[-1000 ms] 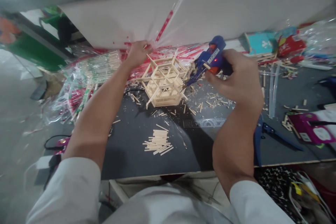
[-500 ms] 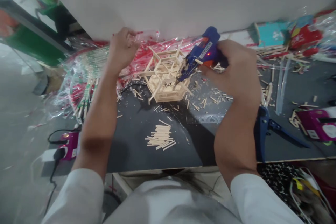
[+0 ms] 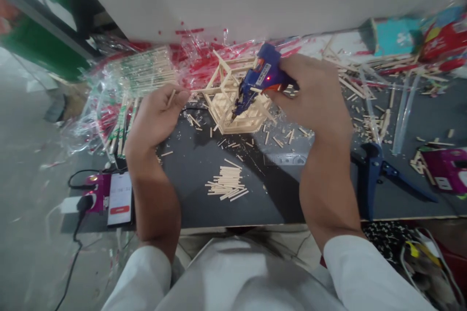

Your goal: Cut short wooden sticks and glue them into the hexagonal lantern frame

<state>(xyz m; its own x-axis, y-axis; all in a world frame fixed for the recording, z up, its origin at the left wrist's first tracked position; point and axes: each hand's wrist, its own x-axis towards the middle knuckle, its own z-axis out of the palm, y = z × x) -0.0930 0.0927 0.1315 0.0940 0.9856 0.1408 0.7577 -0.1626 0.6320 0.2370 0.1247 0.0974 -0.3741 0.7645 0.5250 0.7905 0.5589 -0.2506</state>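
My right hand (image 3: 306, 92) is wrapped around a blue glue gun (image 3: 264, 70) with a small red light glowing on its side. The gun points down and left, its nozzle over the near part of a hexagonal wooden-stick frame (image 3: 241, 129). A short pale piece shows by my right fingertips, against the gun. To the left of the frame, my left hand (image 3: 158, 114) is closed, with what looks like a short wooden stick (image 3: 171, 98) pinched in its fingers. A pile of short wooden sticks (image 3: 226, 183) lies nearer to me on the dark table (image 3: 197, 211).
Plastic-wrapped stick bundles (image 3: 142, 70) lie at the back left. A phone (image 3: 119, 199) and a purple power socket (image 3: 98, 192) are at the left edge. Blue cutters (image 3: 370, 180), clear glue sticks (image 3: 406, 112) and another purple box (image 3: 447, 170) sit right. Stick scraps are scattered around.
My left hand has come down and toward me from the back, uncovering the phone. The glue gun in my right hand has shifted left, its nozzle now further over the frame.
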